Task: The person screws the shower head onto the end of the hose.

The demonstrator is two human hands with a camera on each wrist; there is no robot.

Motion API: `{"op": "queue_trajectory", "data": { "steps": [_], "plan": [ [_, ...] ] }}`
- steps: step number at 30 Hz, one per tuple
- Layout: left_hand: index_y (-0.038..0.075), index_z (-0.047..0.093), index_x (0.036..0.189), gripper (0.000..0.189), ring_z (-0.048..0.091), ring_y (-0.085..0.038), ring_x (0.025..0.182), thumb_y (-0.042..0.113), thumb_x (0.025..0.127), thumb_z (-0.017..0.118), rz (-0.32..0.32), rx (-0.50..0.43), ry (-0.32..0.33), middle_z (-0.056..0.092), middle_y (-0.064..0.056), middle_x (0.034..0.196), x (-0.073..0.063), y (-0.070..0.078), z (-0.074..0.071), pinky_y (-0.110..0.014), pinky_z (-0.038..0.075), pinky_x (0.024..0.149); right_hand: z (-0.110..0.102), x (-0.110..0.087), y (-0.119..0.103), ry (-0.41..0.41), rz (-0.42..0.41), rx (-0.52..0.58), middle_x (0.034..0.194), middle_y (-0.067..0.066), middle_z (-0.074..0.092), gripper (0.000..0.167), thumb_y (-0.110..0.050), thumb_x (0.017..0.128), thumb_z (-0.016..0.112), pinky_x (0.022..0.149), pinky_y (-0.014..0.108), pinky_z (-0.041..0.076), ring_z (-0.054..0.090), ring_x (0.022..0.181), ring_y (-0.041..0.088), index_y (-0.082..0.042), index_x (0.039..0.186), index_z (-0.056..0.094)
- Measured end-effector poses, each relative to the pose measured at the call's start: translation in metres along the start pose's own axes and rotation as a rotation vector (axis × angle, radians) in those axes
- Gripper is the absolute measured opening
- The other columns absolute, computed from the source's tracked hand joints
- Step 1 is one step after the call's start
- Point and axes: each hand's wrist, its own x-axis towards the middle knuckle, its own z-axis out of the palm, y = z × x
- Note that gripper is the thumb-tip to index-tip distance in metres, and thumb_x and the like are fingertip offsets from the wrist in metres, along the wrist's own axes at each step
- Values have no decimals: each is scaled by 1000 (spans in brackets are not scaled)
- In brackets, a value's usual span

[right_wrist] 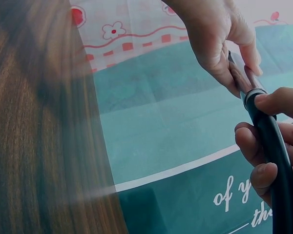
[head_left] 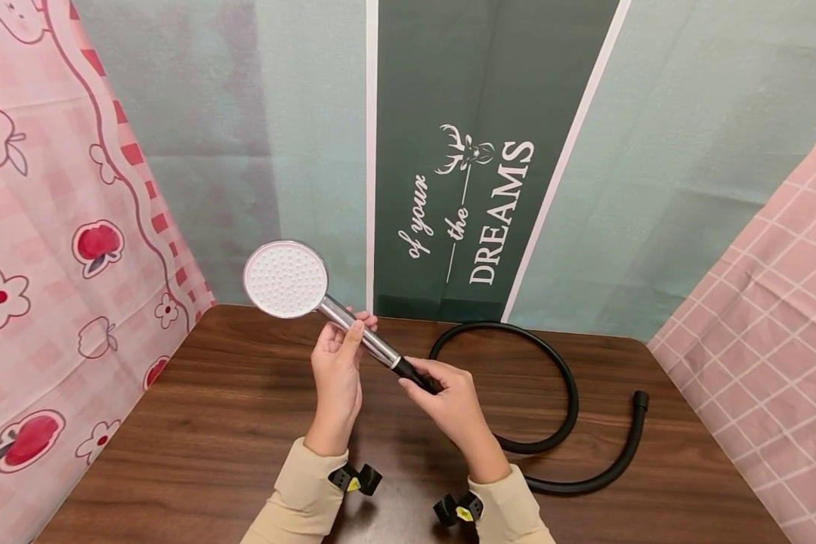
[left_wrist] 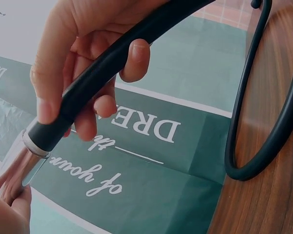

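Note:
A shower head (head_left: 285, 279) with a round white nozzle face and a chrome handle is held above the table, tilted with its head to the upper left. My left hand (head_left: 338, 366) grips the chrome handle, thumb along its near side. At the handle's lower end, my right hand (head_left: 449, 394) pinches the black end of the shower hose (left_wrist: 95, 73). In the left wrist view the hose end meets the chrome handle, with a light ring at the joint. Right-hand fingers (right_wrist: 263, 175) curl round the hose just below that joint in the right wrist view.
From my right hand the black hose (head_left: 571, 393) loops over the brown wooden table (head_left: 177, 423); its other end (head_left: 641, 400) points up at the right. Fabric backdrops surround the table: pink fruit print (head_left: 98, 242) left, green lettered cloth (head_left: 442, 75) behind, pink grid (head_left: 775, 317) right.

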Motion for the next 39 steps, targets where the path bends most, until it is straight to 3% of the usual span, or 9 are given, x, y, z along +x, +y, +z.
{"op": "queue_trajectory", "data": {
  "steps": [7,14,24,39],
  "plan": [
    [0,53,117,21,74,-14,91,0,97,59,6,0,-2,74,-1,95,1,0,0,-28,60,92,0,1,-3,-12,56,-12,88,4,76,33,-7,80,82,59,20,51,64,73,6,-12,111,73],
    [-1,53,118,21,73,-11,90,0,97,58,10,4,3,74,-1,96,1,1,1,-28,59,92,1,2,-3,-3,99,11,87,4,77,28,-7,79,82,59,19,49,63,74,3,-12,103,70],
    [-1,53,117,22,74,-12,90,0,96,60,6,4,7,74,-1,96,1,2,2,-28,59,93,1,1,-1,18,48,32,90,7,77,23,-8,80,82,61,21,55,69,78,6,-10,101,72],
    [-2,53,119,23,74,-12,89,-1,97,59,2,11,19,74,-2,96,1,2,1,-27,59,92,1,0,0,9,58,14,89,5,77,22,-11,81,82,61,21,55,66,75,4,-10,102,76]
  ]
}}
